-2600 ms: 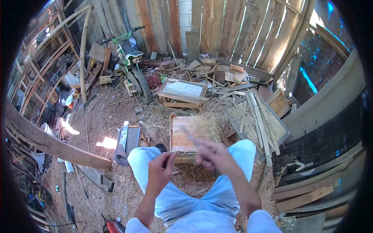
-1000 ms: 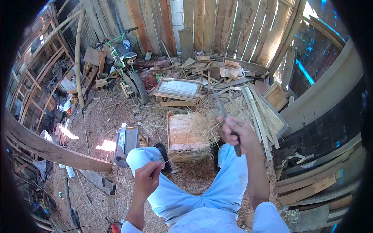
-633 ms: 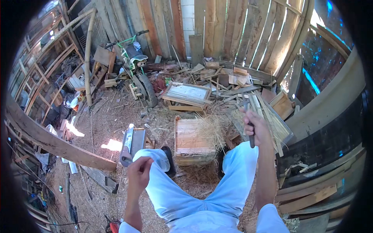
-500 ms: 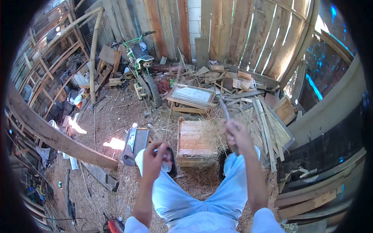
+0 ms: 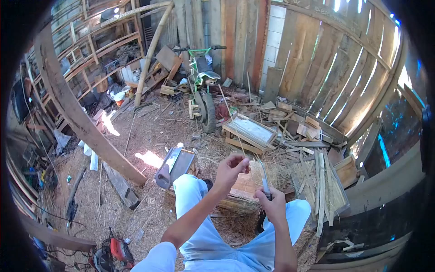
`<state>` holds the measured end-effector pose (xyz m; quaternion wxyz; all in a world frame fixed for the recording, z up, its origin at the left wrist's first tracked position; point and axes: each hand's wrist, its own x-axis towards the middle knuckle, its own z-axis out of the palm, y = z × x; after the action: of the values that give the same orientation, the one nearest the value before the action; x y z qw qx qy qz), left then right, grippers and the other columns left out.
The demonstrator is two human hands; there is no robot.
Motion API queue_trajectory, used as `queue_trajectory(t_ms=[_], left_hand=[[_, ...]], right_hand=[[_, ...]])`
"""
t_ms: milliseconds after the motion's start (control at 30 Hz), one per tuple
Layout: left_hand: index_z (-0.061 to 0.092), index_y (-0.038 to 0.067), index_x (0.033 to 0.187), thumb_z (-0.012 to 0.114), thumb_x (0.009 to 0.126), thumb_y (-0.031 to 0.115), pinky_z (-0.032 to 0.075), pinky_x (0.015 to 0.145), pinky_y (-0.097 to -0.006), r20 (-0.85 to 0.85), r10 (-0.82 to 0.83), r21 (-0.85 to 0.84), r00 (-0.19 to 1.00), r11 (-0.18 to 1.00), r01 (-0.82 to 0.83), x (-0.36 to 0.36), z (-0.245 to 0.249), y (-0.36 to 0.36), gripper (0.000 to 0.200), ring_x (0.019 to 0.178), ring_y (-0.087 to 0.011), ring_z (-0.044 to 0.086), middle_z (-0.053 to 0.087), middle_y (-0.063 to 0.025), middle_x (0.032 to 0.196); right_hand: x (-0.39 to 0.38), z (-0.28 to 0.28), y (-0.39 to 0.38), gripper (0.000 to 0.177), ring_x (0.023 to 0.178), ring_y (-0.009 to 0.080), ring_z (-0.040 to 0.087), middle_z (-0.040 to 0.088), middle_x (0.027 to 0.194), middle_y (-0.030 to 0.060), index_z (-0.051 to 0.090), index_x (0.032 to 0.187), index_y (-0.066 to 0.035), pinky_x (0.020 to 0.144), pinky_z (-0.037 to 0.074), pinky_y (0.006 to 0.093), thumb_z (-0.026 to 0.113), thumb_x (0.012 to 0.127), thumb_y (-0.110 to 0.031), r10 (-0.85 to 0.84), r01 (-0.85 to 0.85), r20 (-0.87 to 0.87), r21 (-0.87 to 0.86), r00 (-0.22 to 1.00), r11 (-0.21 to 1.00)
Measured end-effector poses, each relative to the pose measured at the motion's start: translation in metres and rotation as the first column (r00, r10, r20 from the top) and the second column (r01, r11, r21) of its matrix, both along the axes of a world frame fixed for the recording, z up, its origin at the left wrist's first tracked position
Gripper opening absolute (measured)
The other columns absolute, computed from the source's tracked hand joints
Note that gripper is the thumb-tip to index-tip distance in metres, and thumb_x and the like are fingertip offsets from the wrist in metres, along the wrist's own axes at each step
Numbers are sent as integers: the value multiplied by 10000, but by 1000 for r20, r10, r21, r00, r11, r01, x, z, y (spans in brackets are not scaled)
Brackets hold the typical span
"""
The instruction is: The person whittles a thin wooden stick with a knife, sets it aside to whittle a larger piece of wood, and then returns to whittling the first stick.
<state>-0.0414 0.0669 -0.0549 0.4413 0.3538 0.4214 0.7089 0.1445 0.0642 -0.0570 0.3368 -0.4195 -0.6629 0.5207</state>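
Note:
My left hand (image 5: 233, 171) is pinched around a long, thin wooden strip (image 5: 232, 119), which slants up and away to the left. In my right hand (image 5: 272, 202) is a knife (image 5: 264, 174). Its dark handle sits in my fist and its narrow blade points upward, close to the lower end of the strip. Both hands are above a wooden box (image 5: 242, 189) between my knees. Fine shavings (image 5: 277, 176) are heaped at the box's right side.
Left of my knee, a hand saw (image 5: 164, 173) lies on a dark-topped stand (image 5: 183, 165). Wood scraps (image 5: 312, 131) and long slats (image 5: 321, 186) are piled right. A green motorbike (image 5: 205, 90) stands ahead. A red power tool (image 5: 120, 250) rests at lower left, near a slanting beam (image 5: 86, 118).
My left hand has moved right and up with the strip, and my right hand has lowered the knife, bringing both together over the box. The view has swung left.

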Motion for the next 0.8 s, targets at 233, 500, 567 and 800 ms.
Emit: queue_trajectory(t_ms=[233, 500, 567, 800], left_hand=[[578, 25, 957, 610, 881, 153, 481, 661, -249, -73, 26, 59, 997, 998, -21, -75, 61, 31, 152, 716, -115, 586, 591, -32, 837], [554, 26, 1009, 567, 899, 122, 528, 658, -246, -85, -5, 176, 996, 984, 20, -115, 117, 43, 146, 741, -136, 627, 595, -37, 849], [548, 24, 1034, 552, 907, 122, 535, 672, -255, -79, 6, 189, 997, 982, 9, -115, 121, 40, 160, 755, -144, 632, 601, -44, 861], [542, 19, 1070, 547, 907, 110, 540, 651, -230, -40, 76, 223, 996, 973, -65, -126, 123, 38, 187, 768, -139, 632, 608, -53, 912]], right_hand=[[15, -5, -15, 124, 590, 51, 501, 602, 667, 1, 638, 808, 9, 551, 389, 210, 613, 844, -107, 65, -73, 105, 73, 992, 995], [21, 3, -26, 97, 651, 64, 528, 621, 709, 21, 632, 845, 24, 614, 424, 224, 618, 843, -72, 27, -33, 102, 58, 994, 998], [21, 7, -29, 99, 651, 63, 528, 620, 708, 20, 633, 848, 22, 612, 423, 222, 619, 844, -75, 20, -26, 102, 60, 995, 998], [23, 5, -32, 112, 635, 79, 578, 645, 688, 68, 630, 859, 15, 586, 451, 241, 610, 849, -94, -15, 8, 63, 104, 998, 995]])
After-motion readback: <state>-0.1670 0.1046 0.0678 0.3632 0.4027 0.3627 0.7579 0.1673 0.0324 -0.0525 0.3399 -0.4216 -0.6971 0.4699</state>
